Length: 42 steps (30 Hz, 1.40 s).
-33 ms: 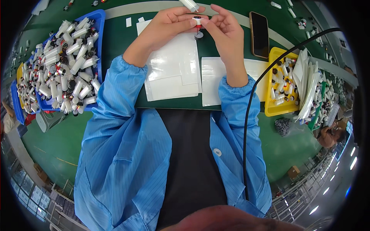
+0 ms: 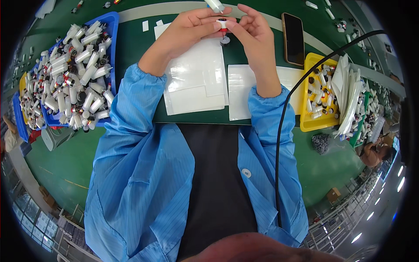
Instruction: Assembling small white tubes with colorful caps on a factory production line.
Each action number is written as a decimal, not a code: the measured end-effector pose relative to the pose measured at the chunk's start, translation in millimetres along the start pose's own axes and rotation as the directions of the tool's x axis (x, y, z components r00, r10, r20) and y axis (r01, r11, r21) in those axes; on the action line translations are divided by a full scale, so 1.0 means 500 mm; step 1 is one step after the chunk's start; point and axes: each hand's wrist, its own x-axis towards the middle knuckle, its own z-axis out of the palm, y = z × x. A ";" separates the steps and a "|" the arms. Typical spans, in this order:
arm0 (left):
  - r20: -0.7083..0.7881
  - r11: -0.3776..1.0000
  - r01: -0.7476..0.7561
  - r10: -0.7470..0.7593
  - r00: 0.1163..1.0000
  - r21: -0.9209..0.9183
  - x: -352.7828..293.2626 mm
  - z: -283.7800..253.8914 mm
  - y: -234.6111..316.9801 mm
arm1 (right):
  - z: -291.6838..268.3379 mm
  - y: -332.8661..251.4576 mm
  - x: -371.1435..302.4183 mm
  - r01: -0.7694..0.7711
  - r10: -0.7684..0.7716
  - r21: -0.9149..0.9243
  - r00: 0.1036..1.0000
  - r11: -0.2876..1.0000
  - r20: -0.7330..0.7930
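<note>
At the far side of the table, my left hand [image 2: 185,32] and my right hand [image 2: 255,39] come together on a small white cap-like part [image 2: 221,25]. It has a dark top and a red band, and a grey disc [image 2: 224,41] hangs under it. Both thumbs press against its sides, while the outer fingers of my right hand are lifted and spread. A translucent white tube [image 2: 215,5] with a narrow tip rests at the fingers of my left hand, its upper end cut off by the picture's edge. Whether those fingers grip it is hidden.
White plastic bags [image 2: 196,83] lie below my hands, with more bags [image 2: 240,91] to the right. A blue bin [image 2: 114,48] heaped with white tubes stands left. On the right are a phone [image 2: 293,39], a yellow bin [image 2: 312,124] of small bottles and a black cable [image 2: 284,111].
My right hand has shifted very slightly left. Both hands still hold the small white part, and the tube beside my left fingers has barely moved.
</note>
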 end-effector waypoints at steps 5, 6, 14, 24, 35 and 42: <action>0.089 0.981 0.060 -0.044 0.995 -0.187 -0.007 -0.011 0.012 | 0.010 0.001 0.017 -0.217 0.179 0.289 0.972 0.932 0.153; 0.045 0.990 0.014 -0.008 0.999 -0.142 -0.008 -0.002 0.013 | 0.011 -0.005 0.018 -0.220 0.181 0.297 0.971 0.929 0.154; -0.426 0.835 -0.220 0.462 0.778 0.504 0.088 -0.167 0.141 | 0.029 -0.097 -0.150 0.221 0.047 -0.468 0.868 0.855 0.495; -0.079 -0.129 0.163 0.495 0.865 0.978 0.254 -0.284 0.072 | 0.050 -0.096 -0.223 0.339 0.012 -0.563 0.849 0.754 0.528; -0.278 -0.032 0.300 0.295 0.914 0.954 0.469 -0.185 0.024 | 0.057 -0.110 -0.227 0.359 0.012 -0.625 0.861 0.693 0.508; -0.267 0.926 -0.194 0.286 0.920 0.322 0.320 -0.060 0.094 | 0.057 -0.074 -0.239 0.372 -0.004 -0.647 0.869 0.665 0.495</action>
